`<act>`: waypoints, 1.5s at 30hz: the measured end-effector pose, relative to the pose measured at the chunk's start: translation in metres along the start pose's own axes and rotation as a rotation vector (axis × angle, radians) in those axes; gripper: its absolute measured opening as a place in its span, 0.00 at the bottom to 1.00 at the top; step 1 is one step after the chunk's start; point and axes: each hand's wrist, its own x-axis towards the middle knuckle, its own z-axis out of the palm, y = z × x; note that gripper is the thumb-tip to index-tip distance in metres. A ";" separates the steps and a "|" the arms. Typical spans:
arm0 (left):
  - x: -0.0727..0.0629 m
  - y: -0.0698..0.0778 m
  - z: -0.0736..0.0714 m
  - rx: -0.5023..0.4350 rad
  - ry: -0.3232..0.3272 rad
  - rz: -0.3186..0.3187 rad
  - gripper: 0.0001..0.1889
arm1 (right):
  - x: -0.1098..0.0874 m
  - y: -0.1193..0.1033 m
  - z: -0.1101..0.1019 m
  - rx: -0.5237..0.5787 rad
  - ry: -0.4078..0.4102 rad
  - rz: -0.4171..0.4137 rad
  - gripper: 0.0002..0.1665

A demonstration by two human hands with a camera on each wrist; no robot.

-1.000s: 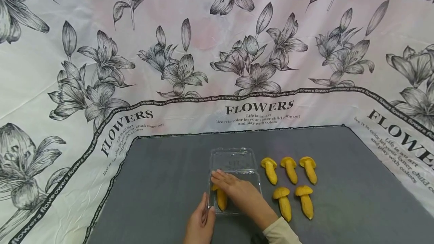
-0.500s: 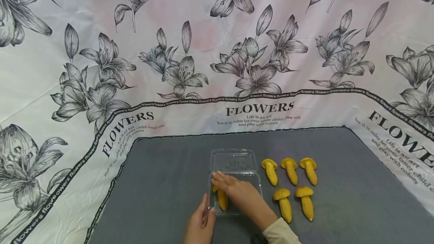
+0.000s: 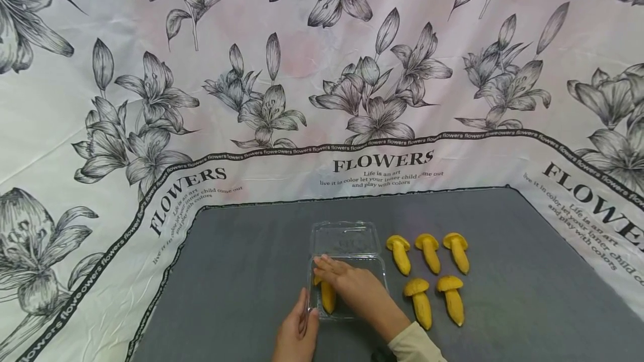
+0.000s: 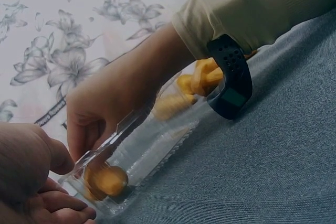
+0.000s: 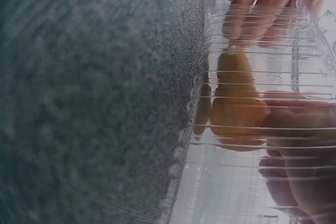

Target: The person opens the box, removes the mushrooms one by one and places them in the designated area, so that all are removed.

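Note:
A yellow mushroom (image 3: 328, 299) lies inside a clear plastic clamshell box (image 3: 382, 270), along its left side, stem toward the person. The box's lid (image 3: 344, 239) is folded back, away from the person. With thumb and fingers, my left hand (image 3: 296, 331) grips the box's near left wall. My right hand (image 3: 361, 290) reaches into the box from the right and holds the mushroom at its cap, which the hand partly covers. Through the ribbed plastic in the right wrist view, the mushroom (image 5: 237, 108) shows beside the right fingers (image 5: 302, 182).
Several yellow mushrooms (image 3: 427, 253) lie in two rows right of the box on the grey cloth (image 3: 236, 272). A white flower-print sheet (image 3: 282, 183) rises behind and at both sides. A dark watch (image 4: 231, 80) sits on the right wrist.
Both hands, the box and the mushroom keep their places. Only the head view shifts slightly.

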 end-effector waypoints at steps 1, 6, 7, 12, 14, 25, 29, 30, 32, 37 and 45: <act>0.000 0.000 0.000 -0.003 0.001 0.003 0.33 | 0.000 0.000 0.000 -0.002 0.000 0.001 0.32; 0.000 0.000 0.001 -0.006 0.005 0.013 0.32 | 0.000 0.000 0.001 -0.015 0.006 0.001 0.32; 0.000 0.000 0.001 -0.002 0.006 0.012 0.32 | 0.000 0.000 0.001 -0.016 0.008 -0.001 0.32; -0.001 -0.001 0.001 -0.002 0.005 0.007 0.32 | -0.002 -0.001 0.002 -0.018 -0.006 -0.005 0.32; -0.001 -0.001 0.001 -0.003 0.003 0.001 0.33 | -0.002 -0.002 0.001 -0.018 -0.012 -0.002 0.32; -0.001 0.000 0.002 -0.007 0.006 -0.004 0.32 | -0.003 -0.001 0.000 -0.021 0.001 -0.015 0.31; -0.002 -0.001 0.002 -0.008 0.017 -0.004 0.32 | -0.003 0.000 0.001 -0.040 0.035 -0.037 0.30; -0.002 0.000 0.002 -0.012 0.016 -0.004 0.32 | -0.003 0.000 0.001 -0.043 0.044 -0.040 0.30; -0.001 -0.001 0.002 -0.015 0.009 -0.012 0.33 | -0.003 0.001 0.002 -0.050 0.057 -0.048 0.29; -0.001 -0.001 0.002 -0.014 0.000 -0.028 0.33 | -0.004 0.001 0.003 -0.038 0.062 -0.059 0.27; 0.001 0.001 0.001 0.000 0.020 -0.033 0.33 | -0.002 0.002 -0.002 0.018 0.061 -0.060 0.27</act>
